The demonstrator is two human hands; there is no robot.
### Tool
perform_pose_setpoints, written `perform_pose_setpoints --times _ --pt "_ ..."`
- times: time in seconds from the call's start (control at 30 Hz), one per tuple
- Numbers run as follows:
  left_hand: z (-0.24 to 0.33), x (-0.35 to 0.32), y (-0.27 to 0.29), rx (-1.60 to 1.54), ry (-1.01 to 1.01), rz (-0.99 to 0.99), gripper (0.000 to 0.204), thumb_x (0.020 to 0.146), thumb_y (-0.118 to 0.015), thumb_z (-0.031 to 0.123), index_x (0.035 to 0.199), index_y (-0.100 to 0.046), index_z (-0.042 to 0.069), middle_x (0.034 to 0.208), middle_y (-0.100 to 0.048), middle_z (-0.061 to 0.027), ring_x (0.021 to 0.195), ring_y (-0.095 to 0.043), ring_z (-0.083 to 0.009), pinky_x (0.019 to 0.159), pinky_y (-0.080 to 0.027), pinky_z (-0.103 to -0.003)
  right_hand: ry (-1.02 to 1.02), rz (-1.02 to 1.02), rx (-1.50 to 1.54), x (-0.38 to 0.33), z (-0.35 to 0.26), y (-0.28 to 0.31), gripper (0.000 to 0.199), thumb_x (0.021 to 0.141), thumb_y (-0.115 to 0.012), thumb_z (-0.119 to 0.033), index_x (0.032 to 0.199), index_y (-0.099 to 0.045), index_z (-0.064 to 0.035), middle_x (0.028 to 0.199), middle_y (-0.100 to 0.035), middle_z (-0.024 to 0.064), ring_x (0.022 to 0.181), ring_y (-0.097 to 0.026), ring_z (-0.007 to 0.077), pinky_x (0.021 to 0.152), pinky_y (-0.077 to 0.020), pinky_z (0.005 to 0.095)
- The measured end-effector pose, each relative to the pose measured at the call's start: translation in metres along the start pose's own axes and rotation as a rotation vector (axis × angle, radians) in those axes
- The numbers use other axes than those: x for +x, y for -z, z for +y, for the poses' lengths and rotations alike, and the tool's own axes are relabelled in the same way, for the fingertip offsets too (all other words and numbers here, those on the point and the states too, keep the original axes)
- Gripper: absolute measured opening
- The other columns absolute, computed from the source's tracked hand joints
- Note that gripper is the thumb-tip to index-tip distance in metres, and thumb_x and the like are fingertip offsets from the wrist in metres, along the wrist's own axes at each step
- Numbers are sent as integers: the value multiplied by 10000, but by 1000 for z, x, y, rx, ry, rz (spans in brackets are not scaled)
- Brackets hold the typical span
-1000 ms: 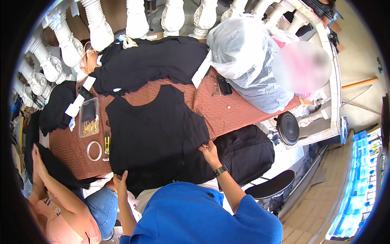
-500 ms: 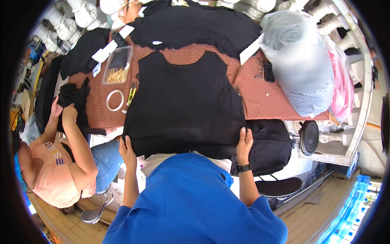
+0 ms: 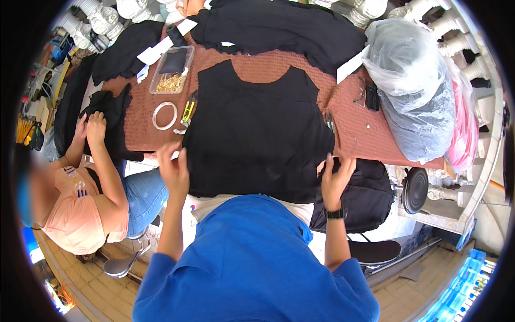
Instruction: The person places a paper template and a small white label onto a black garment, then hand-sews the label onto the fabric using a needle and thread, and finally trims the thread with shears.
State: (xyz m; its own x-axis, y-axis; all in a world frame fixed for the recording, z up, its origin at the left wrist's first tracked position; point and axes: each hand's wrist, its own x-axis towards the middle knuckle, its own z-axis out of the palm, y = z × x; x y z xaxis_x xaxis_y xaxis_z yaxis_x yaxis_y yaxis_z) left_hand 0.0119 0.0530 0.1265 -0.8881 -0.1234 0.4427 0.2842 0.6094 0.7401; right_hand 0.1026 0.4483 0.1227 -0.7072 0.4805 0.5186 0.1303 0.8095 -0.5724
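A black sleeveless garment piece (image 3: 257,123) lies spread before me, neckline away from me and lower edge hanging over the table's near side. My left hand (image 3: 174,174) is open beside its lower left corner, fingers apart. At the lower right corner my right hand (image 3: 337,182) is open too, thumb and fingers spread; whether a fingertip touches the cloth I cannot tell. Yellow-handled thread snips (image 3: 188,110) lie along the garment's left side, near a white ring (image 3: 164,116). Another small metal tool (image 3: 329,121) lies partly against its right side.
The brown-covered table (image 3: 145,133) also bears a clear box (image 3: 171,70) of gold-coloured pieces, black cloth (image 3: 279,29), eyeglasses (image 3: 360,92) and large plastic bags (image 3: 416,96). At left, a co-worker (image 3: 86,198) handles black fabric (image 3: 110,110). More black cloth (image 3: 367,193) is at my right.
Both hands have let go of the garment's lower corners and their fingers have spread. The garment lies slightly farther right in the picture; the whole view has shifted.
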Motion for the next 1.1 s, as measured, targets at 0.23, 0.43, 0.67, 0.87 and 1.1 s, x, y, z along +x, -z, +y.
perform_pose_setpoints --times 0.23,0.43,0.67,0.87,1.1 --pt "4 179 -146 -207 -110 -246 198 956 -621 46 1146 -663 10 1047 -667 -150 930 -669 -295 794 -530 -363 255 -137 -72 142 26 -129 339 861 -685 -79 1180 -599 0 1104 -578 223 1034 -542 444 910 -452 517" --pt "-32 217 -209 357 8 -310 119 936 -671 173 1011 -652 83 1108 -645 -158 1068 -660 -381 887 -520 -508 297 -123 -144 166 49 -182 122 892 -667 -122 992 -653 -52 1062 -592 167 997 -576 397 839 -499 504" --pt "-34 228 -230 203 -74 -134 111 927 -685 173 957 -655 71 1018 -642 -135 995 -655 -382 839 -513 -503 23 -98 57 183 58 -179 121 948 -616 -142 930 -651 -27 956 -685 194 912 -658 419 806 -524 506" --pt "-27 220 -234 333 -83 -139 118 917 -698 178 984 -644 96 1020 -616 -122 959 -654 -372 825 -517 -501 -14 -88 -87 189 65 -175 109 938 -622 -150 946 -670 -53 1050 -670 166 910 -668 397 786 -536 505" --pt "-28 222 -237 341 -112 -139 115 913 -698 173 992 -644 108 1017 -610 -139 975 -650 -393 819 -517 -516 407 -124 -82 166 31 -182 156 904 -640 -88 1054 -662 -52 1145 -595 93 1031 -569 332 858 -484 449"
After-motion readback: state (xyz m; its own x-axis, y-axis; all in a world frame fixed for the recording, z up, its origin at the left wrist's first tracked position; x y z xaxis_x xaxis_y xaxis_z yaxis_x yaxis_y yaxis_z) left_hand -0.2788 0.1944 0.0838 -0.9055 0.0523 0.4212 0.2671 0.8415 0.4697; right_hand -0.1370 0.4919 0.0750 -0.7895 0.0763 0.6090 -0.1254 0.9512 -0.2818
